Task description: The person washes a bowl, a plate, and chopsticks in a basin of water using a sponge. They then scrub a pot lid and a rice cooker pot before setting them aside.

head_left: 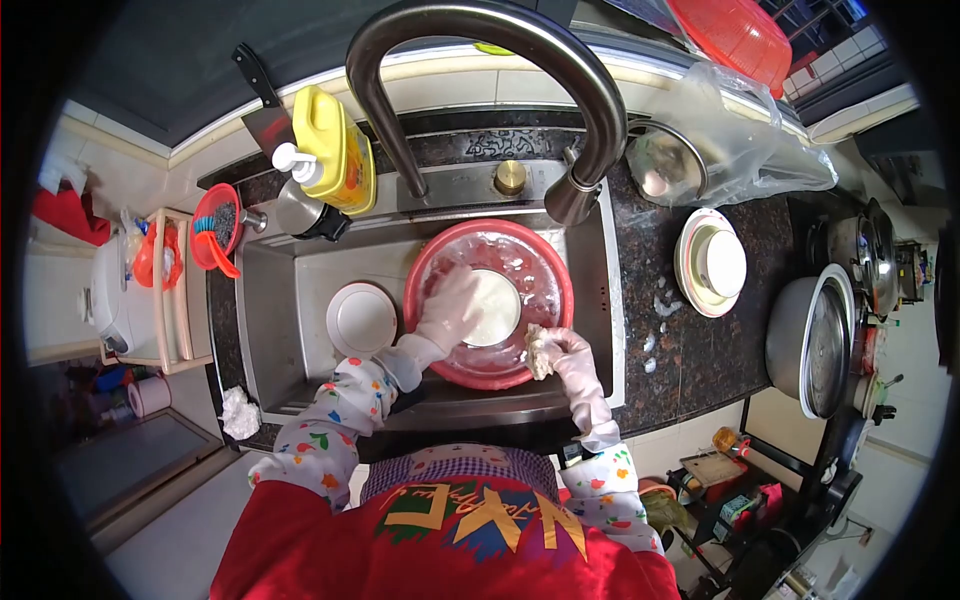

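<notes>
A red basin (413, 275) with suds stands in the sink. Inside it lies a round white bowl (498, 308). My left hand (450, 308), in a pale glove, grips the bowl's left edge; its fingertips are slightly smeared and partly hidden. Over the basin's lower right rim, my right hand (572, 362), also gloved, is closed around a crumpled off-white scrubbing cloth (540, 350). To the left of the basin, a white plate (361, 319) rests on the sink floor.
A curved faucet (490, 20) arches over the sink (270, 320). Behind it stands a yellow detergent bottle (335, 150). Stacked dishes (722, 265) and a large pot (808, 345) occupy the right counter. A red strainer (212, 225) and white scrubber (240, 413) sit left.
</notes>
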### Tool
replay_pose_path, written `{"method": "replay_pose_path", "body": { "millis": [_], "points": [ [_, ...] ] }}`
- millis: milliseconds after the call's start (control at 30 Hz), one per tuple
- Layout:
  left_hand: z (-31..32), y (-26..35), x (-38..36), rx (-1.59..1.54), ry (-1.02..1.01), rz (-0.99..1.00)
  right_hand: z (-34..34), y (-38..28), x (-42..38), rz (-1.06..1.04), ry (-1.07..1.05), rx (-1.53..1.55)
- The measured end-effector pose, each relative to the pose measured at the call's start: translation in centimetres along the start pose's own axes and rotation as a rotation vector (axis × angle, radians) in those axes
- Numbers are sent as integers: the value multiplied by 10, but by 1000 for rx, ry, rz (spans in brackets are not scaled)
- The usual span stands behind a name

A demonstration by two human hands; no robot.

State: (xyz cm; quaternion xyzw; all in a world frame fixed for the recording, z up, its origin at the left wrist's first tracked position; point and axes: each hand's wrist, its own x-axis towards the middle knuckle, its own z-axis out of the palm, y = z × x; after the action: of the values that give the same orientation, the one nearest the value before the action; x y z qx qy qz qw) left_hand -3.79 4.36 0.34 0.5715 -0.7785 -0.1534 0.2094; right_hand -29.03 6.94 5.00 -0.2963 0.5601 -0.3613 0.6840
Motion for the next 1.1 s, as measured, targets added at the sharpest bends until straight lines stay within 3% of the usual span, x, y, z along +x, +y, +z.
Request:
{"method": "replay_pose_path", "body": {
  "millis": [67,133,233,267,333,433,467,533,600,667,733,767,800,900,933,1000,1033,1100],
  "points": [
    [-7,15,-4,-62,-118,26,4,-9,-6,104,-80,115],
    [-15,28,-1,50,-696,43,5,-2,-8,97,-60,106],
    [18,18,-16,111,-825,-6,8,-5,-10,113,-81,113],
    [39,15,-21,110,-822,0,7,-3,-9,108,-87,90],
    [86,5,-30,336,-670,-174,12,-9,-13,84,-68,85],
    [126,-14,-40,275,-667,-239,11,-12,-14,73,-62,130],
    [113,-8,-32,277,-669,-233,9,-12,-14,89,-77,175],
    [75,0,-11,237,-935,-39,5,-12,-14,97,-90,154],
    [9,14,10,69,-925,18,2,-7,-12,104,-111,136],
    [-10,4,13,-98,-908,77,-3,7,-7,107,-54,96],
    [-18,-3,17,-604,-915,-375,0,7,-8,62,-15,56],
    [-35,2,24,-700,-1010,-501,1,3,-10,67,-32,78],
    [-22,-6,20,-699,-1012,-500,2,0,-12,72,-50,99],
    [10,-19,10,-835,-942,-358,1,1,-12,60,-13,61],
    [-2,4,16,-464,-957,-260,2,-5,-14,60,-8,64],
    [-6,19,12,-97,-952,-158,1,-16,-21,105,-83,108],
    [-2,19,6,86,-890,55,-5,-8,-19,107,-81,109],
    [14,10,-6,195,-813,196,-19,13,-12,72,-140,123]
  ]
}}
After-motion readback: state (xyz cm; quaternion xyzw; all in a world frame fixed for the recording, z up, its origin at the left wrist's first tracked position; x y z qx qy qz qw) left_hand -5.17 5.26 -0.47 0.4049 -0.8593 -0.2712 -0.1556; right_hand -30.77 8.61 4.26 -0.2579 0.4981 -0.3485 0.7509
